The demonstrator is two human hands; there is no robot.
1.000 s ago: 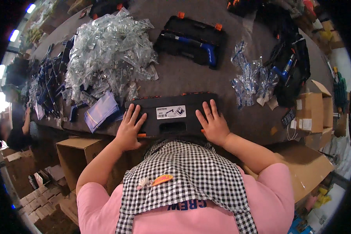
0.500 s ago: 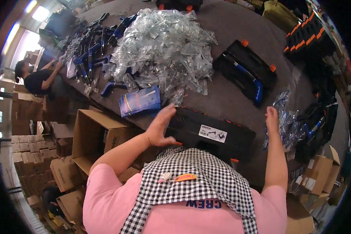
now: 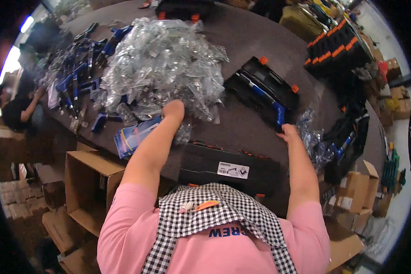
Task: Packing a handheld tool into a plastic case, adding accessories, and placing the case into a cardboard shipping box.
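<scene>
Plastic bags [image 3: 164, 68] left, open case [image 3: 275, 84] right!
Off the closed case [image 3: 230, 157] lying near, left hand [image 3: 173, 110] now curls at the bags, right hand [image 3: 287, 132] at the open case's near end; can't tell either grip.

the left grip [image 3: 173, 110] meets a heap of clear plastic bags [image 3: 162, 64]; the right grip [image 3: 287, 132] is beside an open black case [image 3: 268, 81] containing a blue-handled tool [image 3: 265, 94].

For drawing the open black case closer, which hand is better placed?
Likely the right hand: it is right by the near corner of the open black case, while the left hand is at the clear plastic bags.
</scene>
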